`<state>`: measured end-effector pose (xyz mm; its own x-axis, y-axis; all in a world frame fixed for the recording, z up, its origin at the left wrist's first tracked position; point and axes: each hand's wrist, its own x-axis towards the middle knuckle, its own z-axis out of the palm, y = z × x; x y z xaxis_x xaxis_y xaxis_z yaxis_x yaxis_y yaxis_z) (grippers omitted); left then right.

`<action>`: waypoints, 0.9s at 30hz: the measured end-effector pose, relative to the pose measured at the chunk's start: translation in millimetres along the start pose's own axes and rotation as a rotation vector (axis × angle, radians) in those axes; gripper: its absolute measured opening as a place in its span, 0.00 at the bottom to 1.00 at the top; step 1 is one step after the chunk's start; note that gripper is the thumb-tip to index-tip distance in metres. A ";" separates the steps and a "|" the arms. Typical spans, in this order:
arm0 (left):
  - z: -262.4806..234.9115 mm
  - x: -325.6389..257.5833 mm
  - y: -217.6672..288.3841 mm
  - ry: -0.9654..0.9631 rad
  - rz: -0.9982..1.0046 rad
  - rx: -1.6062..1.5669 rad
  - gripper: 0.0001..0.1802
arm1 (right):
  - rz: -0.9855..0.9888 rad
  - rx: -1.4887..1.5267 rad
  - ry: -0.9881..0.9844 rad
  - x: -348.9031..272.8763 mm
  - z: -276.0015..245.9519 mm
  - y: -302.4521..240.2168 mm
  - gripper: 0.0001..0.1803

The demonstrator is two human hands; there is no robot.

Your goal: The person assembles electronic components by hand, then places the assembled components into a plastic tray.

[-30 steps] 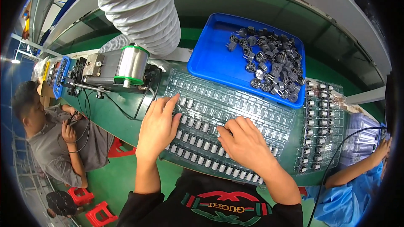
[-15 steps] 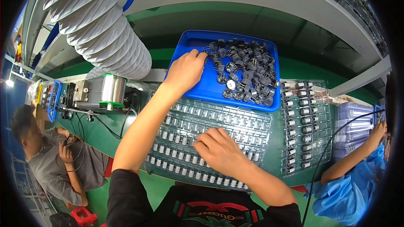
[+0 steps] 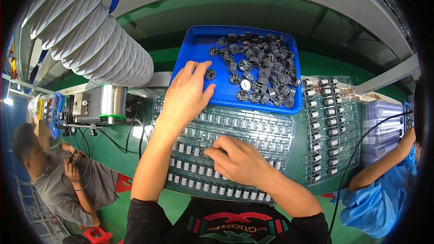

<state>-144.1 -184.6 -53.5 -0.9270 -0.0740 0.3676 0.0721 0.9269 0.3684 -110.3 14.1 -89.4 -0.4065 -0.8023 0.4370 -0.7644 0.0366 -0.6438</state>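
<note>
My left hand (image 3: pixel 187 92) reaches over the near left part of a blue tray (image 3: pixel 194 40), thumb and fingers apart. A black round plug-like part with metal pins (image 3: pixel 210 74) lies right by its fingertips. Several more such parts (image 3: pixel 266 63) are heaped to the right in the tray; one shows a pale face (image 3: pixel 245 85). My right hand (image 3: pixel 242 160) is closed, thumb and index finger bent together, over a clear plastic blister tray (image 3: pixel 253 126). Rows of small silver cylinders (image 3: pixel 196 169) sit in that tray's nearer pockets. Whatever the right fingertips hold is hidden.
A second blister tray with black-and-silver parts (image 3: pixel 332 131) lies at right, beside stacked clear trays (image 3: pixel 382 126). At left stand a solder-wire spool (image 3: pixel 113 101) and a white flexible duct (image 3: pixel 99 40). Co-workers sit left (image 3: pixel 68 180) and right (image 3: pixel 379 194); a black cable hangs at right.
My left hand has drawn back toward me and its fingers have spread, with a black round part now showing beside them. My right hand has shifted slightly left. The whole view has shifted a little.
</note>
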 end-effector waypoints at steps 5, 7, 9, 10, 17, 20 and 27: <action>17.7 21.4 -28.5 -0.227 -0.007 0.076 0.19 | 0.009 0.007 -0.048 3.0 0.6 -5.8 0.20; 20.8 25.0 -29.3 -0.213 -0.032 0.075 0.18 | -0.015 -0.024 -0.058 1.6 0.1 -3.0 0.22; 15.1 18.0 -22.9 -0.162 -0.016 0.097 0.17 | -0.011 -0.035 -0.005 1.9 -2.0 -3.3 0.22; 8.7 14.1 -10.9 -0.171 -0.006 0.090 0.17 | 0.007 -0.044 0.053 0.3 -2.3 -1.9 0.22; -26.0 -52.4 54.8 0.027 -0.261 -0.936 0.15 | 0.073 0.173 0.501 7.4 -25.1 -3.6 0.19; -21.6 -64.6 61.2 0.046 -0.344 -1.512 0.14 | 0.126 0.312 0.565 4.5 -32.7 -0.7 0.18; -4.3 -84.8 72.1 0.077 -0.500 -2.100 0.13 | 0.203 0.594 0.707 1.5 -36.8 -7.1 0.20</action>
<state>-58.7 -113.1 -54.4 -0.9836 -0.1783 -0.0282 0.1341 -0.8260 0.5475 -123.9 34.6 -61.1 -0.8620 -0.2599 0.4353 -0.3445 -0.3297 -0.8790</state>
